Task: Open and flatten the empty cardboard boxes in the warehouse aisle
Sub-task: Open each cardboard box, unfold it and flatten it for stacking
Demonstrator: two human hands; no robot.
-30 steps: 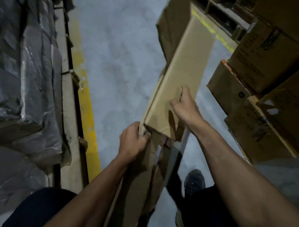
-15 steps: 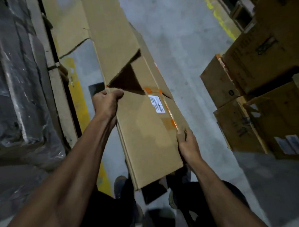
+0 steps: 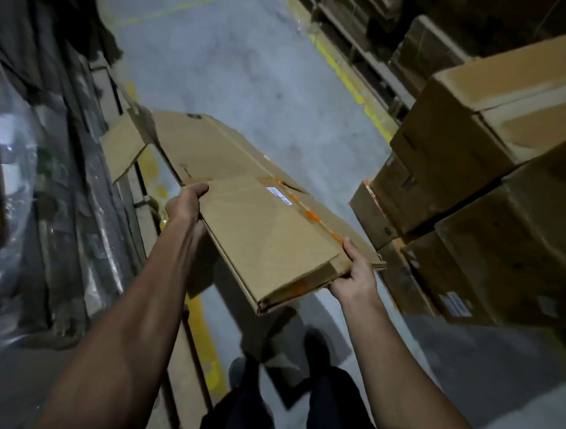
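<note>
No legible text. White label (image 3: 278, 195) on flattened cardboard box (image 3: 266, 234) too blurred to read; same for label (image 3: 456, 305) on stacked box (image 3: 491, 270) at right

Brown flattened cardboard box (image 3: 266, 234) with orange tape, white label (image 3: 279, 195); yellow floor line (image 3: 204, 341).

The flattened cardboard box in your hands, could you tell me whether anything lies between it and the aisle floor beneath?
Nothing visible does. The flattened cardboard box, gripped by the left hand and right hand, hangs over bare aisle floor; the stacked boxes stand off to the right.
</note>
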